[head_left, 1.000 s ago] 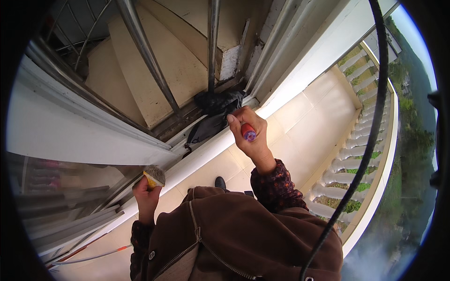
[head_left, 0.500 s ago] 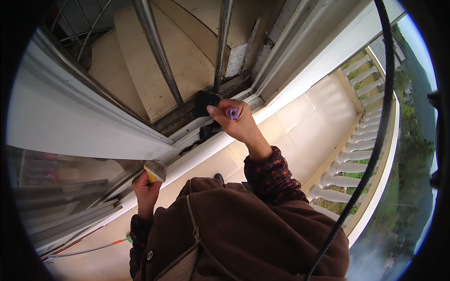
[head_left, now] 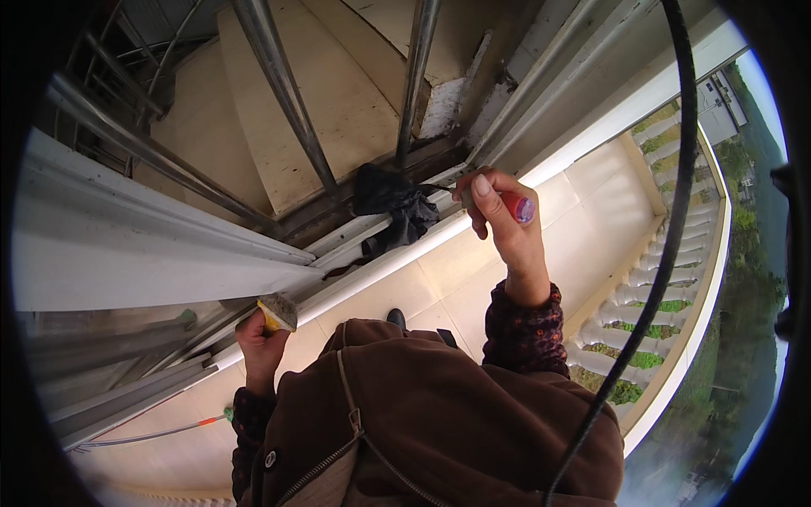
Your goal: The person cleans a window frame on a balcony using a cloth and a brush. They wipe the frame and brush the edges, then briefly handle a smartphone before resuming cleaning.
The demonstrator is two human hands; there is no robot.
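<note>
The right hand (head_left: 507,224) was raised near the window track (head_left: 372,241), its fingers curled tight around a small red tube-shaped tool (head_left: 517,205) with a purple end; the purple end pointed away from the window, toward the tiled balcony floor (head_left: 591,194). Just to the left of that hand a black cloth (head_left: 393,207) lay bunched in the track, at the foot of a metal bar (head_left: 418,76). Whether the tool's front end touched the cloth could not be told, since the fingers hid it.

The left hand (head_left: 258,338) was lower and well apart from the right one. It was closed around a yellow sponge (head_left: 277,311) with a grey scouring face, held against the underside of the white window frame (head_left: 144,262).

A brown jacket (head_left: 439,422) filled the lower part of the view, and a black cable (head_left: 659,253) ran down its right side.
</note>
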